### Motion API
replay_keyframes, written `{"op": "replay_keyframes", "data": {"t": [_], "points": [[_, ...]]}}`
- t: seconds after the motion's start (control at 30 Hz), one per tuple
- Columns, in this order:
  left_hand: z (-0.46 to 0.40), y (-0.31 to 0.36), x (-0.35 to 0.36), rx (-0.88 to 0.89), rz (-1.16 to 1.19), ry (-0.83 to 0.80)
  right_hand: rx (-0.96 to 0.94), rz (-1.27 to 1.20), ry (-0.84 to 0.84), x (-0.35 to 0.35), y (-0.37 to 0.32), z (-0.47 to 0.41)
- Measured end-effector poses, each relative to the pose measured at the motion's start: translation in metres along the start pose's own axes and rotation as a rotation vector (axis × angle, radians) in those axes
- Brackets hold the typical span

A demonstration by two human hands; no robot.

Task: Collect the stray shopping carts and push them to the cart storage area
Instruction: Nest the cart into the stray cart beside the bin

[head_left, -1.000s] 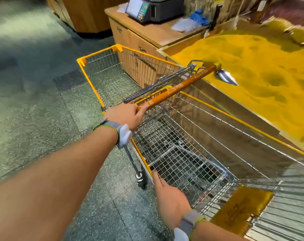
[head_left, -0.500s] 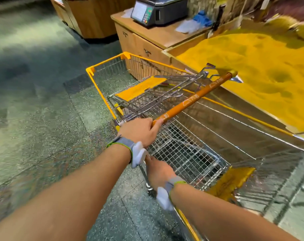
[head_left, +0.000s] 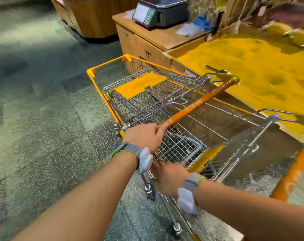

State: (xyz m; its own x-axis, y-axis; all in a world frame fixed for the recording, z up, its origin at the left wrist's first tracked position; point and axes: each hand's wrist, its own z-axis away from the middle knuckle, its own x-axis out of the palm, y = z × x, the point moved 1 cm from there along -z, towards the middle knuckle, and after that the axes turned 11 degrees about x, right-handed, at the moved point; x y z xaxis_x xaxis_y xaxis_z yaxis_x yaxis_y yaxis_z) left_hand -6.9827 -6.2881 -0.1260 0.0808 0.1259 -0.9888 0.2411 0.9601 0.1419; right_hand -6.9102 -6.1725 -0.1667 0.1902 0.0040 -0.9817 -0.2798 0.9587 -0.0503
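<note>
Two wire shopping carts with yellow trim stand nested on the speckled floor. The front cart (head_left: 106, 73) has an orange handle bar (head_left: 199, 103) and a raised child seat with a yellow flap (head_left: 139, 86). My left hand (head_left: 142, 136) is closed around the left end of that handle. The near cart (head_left: 238, 146) reaches in from the lower right, its own orange handle (head_left: 290, 174) blurred. My right hand (head_left: 168, 178) is at the near cart's left front rim, just under my left wrist. It is blurred and its fingers are partly hidden, so its grip is unclear.
A wooden bin of yellow grain (head_left: 252, 66) with metal scoops runs along the carts' right side. A wooden counter (head_left: 139, 42) with a scale (head_left: 158, 13) stands ahead. Another wooden stand (head_left: 88, 16) is further back. Open floor (head_left: 34, 101) lies left.
The front cart's handle has come back toward me and its child seat flap has swung up. My right hand slid forward along the near cart's rim to under my left wrist.
</note>
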Motion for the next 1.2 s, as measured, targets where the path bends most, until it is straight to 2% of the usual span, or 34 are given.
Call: {"op": "replay_keyframes", "data": {"t": [0.07,0.13,0.33,0.5,0.6,0.77,1.0,1.2], "points": [[-0.002,-0.001,0.000,-0.010,-0.001,-0.011,-0.077,0.075,-0.137,-0.007,0.003,0.011],[-0.002,-0.002,0.000,-0.019,0.005,-0.026,-0.069,0.105,-0.204,-0.004,0.015,0.021],[-0.003,0.001,-0.004,-0.025,0.022,-0.036,-0.053,-0.159,-0.402,0.003,0.031,0.032],[-0.002,0.000,-0.003,-0.026,0.010,-0.026,-0.042,-0.178,-0.385,0.009,0.025,0.023],[-0.002,0.000,-0.002,-0.028,0.005,-0.022,0.018,-0.186,-0.432,0.017,0.024,0.013],[-0.002,0.002,-0.001,-0.038,0.011,-0.007,0.016,-0.239,-0.453,0.013,0.019,0.002],[0.002,0.005,0.000,-0.042,0.055,-0.035,0.002,-0.385,-0.400,0.000,-0.004,-0.017],[0.001,0.005,-0.001,-0.061,0.051,-0.072,-0.068,-0.193,-0.487,-0.012,-0.016,-0.043]]}}
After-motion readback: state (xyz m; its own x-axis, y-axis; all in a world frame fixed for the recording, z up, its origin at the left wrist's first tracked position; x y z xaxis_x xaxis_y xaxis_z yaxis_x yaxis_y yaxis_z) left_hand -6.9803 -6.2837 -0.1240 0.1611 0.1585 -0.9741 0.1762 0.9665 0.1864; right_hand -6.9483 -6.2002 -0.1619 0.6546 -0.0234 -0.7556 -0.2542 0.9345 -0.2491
